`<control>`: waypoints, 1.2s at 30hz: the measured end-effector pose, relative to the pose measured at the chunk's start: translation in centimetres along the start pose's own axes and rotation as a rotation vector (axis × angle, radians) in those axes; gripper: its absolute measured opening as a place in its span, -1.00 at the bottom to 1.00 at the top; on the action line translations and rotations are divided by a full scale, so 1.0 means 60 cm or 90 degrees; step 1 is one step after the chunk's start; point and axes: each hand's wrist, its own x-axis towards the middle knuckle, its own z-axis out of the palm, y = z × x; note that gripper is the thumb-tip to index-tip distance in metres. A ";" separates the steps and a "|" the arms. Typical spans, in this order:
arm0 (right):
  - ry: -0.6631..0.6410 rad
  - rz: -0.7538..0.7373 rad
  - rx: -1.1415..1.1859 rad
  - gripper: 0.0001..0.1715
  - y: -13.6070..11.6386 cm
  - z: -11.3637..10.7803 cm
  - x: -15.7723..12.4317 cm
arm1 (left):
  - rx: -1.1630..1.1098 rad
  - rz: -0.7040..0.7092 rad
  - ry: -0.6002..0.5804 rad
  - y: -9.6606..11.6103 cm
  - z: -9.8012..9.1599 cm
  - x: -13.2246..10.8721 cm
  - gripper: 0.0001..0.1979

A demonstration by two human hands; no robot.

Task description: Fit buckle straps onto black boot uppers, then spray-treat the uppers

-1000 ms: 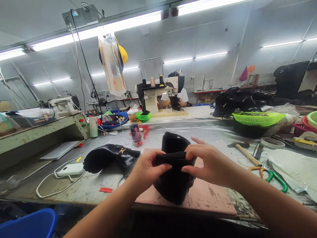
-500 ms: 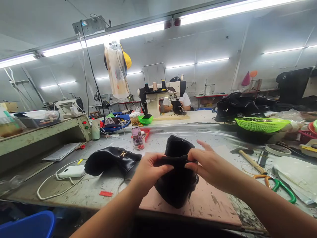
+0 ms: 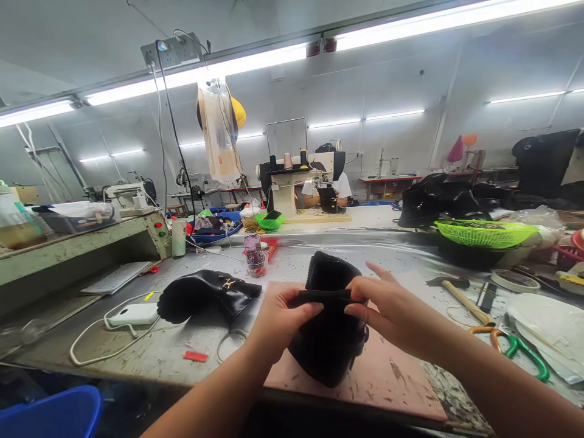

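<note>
A black boot upper stands over a pinkish board, its dark lining showing and a strap at its right side. My left hand pinches the near edge of its opening between thumb and fingers. Opposite, my right hand pinches the same edge, with one finger lifted. Between the two hands the edge forms a straight dark band. Left of them lies another black boot upper with a gold-coloured buckle and a scalloped rim.
On the right lie a hammer, scissors with green and orange handles and a tape roll. A green basket stands behind them. At left are a white power bank with cable and a blue bin. A co-worker sits behind a sewing machine.
The view has shifted slightly, so everything sits a little lower and further right. Both hands keep their pinch on the boot upper's edge.
</note>
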 end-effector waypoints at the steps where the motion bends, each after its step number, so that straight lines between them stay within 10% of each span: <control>1: -0.002 0.003 0.004 -0.81 0.001 0.000 -0.001 | 0.000 0.001 0.003 0.000 0.002 0.000 -0.86; 11: 0.005 0.001 0.008 -0.81 0.006 0.000 0.001 | -0.056 0.016 0.004 -0.009 -0.002 -0.006 -0.83; 19: 0.015 -0.037 -0.061 -0.79 -0.008 -0.008 0.012 | 0.543 0.237 -0.190 0.073 -0.030 0.008 -0.83; 36: 0.109 -0.212 -0.104 -0.76 -0.046 -0.014 -0.032 | 0.601 0.374 -0.357 0.077 -0.002 -0.024 -0.85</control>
